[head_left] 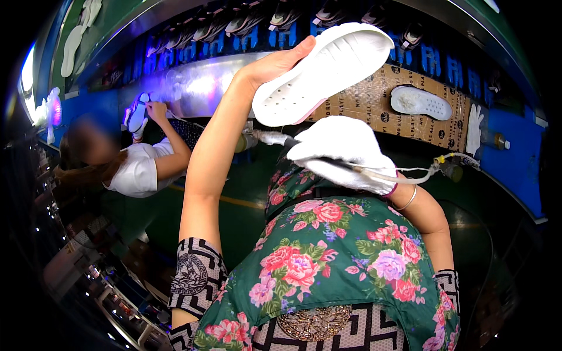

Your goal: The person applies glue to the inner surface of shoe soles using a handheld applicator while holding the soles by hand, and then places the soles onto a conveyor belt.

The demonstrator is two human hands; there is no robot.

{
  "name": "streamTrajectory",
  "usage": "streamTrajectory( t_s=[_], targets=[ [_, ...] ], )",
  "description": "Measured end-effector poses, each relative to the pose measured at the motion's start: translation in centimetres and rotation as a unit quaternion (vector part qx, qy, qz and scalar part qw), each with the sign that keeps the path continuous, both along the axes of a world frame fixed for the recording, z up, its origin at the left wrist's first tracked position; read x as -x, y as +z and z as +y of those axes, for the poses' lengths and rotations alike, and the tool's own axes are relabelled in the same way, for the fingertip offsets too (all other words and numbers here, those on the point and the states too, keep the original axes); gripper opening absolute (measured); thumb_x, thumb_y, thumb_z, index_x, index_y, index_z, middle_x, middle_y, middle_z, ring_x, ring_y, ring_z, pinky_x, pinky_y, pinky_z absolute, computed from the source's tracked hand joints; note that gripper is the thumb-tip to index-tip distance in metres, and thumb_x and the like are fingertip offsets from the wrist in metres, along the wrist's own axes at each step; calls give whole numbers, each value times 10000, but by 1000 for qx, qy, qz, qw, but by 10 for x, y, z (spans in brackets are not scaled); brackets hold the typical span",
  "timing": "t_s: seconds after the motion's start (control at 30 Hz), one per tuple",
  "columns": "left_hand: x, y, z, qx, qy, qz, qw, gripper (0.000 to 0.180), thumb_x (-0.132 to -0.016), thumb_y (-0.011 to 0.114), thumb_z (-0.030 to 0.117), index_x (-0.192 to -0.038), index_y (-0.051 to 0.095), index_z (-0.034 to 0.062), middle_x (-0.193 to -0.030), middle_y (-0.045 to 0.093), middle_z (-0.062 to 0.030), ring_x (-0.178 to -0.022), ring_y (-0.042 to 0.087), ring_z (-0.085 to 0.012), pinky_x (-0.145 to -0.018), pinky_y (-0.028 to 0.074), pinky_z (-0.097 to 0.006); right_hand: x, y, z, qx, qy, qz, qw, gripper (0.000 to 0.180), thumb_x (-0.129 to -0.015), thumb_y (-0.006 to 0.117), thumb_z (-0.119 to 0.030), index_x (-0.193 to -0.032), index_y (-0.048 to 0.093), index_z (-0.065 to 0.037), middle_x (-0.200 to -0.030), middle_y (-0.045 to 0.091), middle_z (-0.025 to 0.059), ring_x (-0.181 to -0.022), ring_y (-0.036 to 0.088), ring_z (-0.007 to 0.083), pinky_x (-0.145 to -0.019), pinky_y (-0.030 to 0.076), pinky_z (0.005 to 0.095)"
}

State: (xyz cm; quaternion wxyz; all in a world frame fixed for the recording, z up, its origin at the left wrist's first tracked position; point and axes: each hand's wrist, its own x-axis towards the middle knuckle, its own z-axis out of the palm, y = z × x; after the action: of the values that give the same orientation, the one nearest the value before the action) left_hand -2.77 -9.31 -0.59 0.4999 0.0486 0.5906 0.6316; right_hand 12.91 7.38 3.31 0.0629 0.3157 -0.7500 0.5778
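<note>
My left hand is bare and grips a white shoe sole at its left edge, fingers hidden behind it. The sole is tilted up above the bench, its hollow inner side with small holes showing. Just below it, my right hand, in a white glove, is closed around a slim brush-like tool with a dark neck and whitish tip. The tip points left, beneath the sole's lower end and apart from it. A thin clear hose runs from the right hand toward a yellow fitting.
Cardboard covers the bench, with a second white sole and a white glove on it. A small bottle is at right. Shoes line a rack behind. At left, a co-worker's hand holds a sole.
</note>
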Motion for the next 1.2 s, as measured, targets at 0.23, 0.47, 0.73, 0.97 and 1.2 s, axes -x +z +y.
streamTrajectory(
  t_s=[0.23,0.47,0.73,0.97,1.2],
  targets=[
    [1,27,17,200,-140,106,964,811,-894,419,731,-1317,587,60,-1234,626,-138,-1080,601,-189,-906,488,-321,-1,-8,2,-207,-27,112,972,216,-759,722,-117,-971,702,-152,-849,662,19,-725,634,247,-645,508,354],
    [9,23,17,234,-225,176,929,872,-865,347,796,-1355,560,106,-1339,565,-164,-1211,550,-251,-999,435,-340,6,-10,9,-126,-80,85,985,218,-771,728,-94,-985,706,-134,-908,686,66,-829,664,253,-726,517,351],
    [12,34,19,271,-217,189,918,879,-862,390,783,-1295,606,49,-1306,575,-214,-1188,576,-275,-948,478,-346,6,-8,11,-177,-59,116,976,263,-788,696,-127,-1046,661,-162,-838,636,46,-700,619,257,-621,478,369],
    [1,34,14,218,-58,94,970,774,-911,423,702,-1298,601,56,-1262,620,-133,-1107,619,-235,-886,515,-346,-7,2,10,34,-123,-158,979,136,-786,782,-124,-918,762,-97,-867,713,55,-793,672,135,-712,526,251],
    [-31,-3,11,-319,206,-165,910,663,-995,310,582,-1435,422,100,-1296,590,-120,-1119,615,-261,-910,549,-417,19,20,21,115,-269,-142,946,142,-803,728,14,-945,722,14,-903,701,73,-792,647,132,-725,511,250]
  ],
)
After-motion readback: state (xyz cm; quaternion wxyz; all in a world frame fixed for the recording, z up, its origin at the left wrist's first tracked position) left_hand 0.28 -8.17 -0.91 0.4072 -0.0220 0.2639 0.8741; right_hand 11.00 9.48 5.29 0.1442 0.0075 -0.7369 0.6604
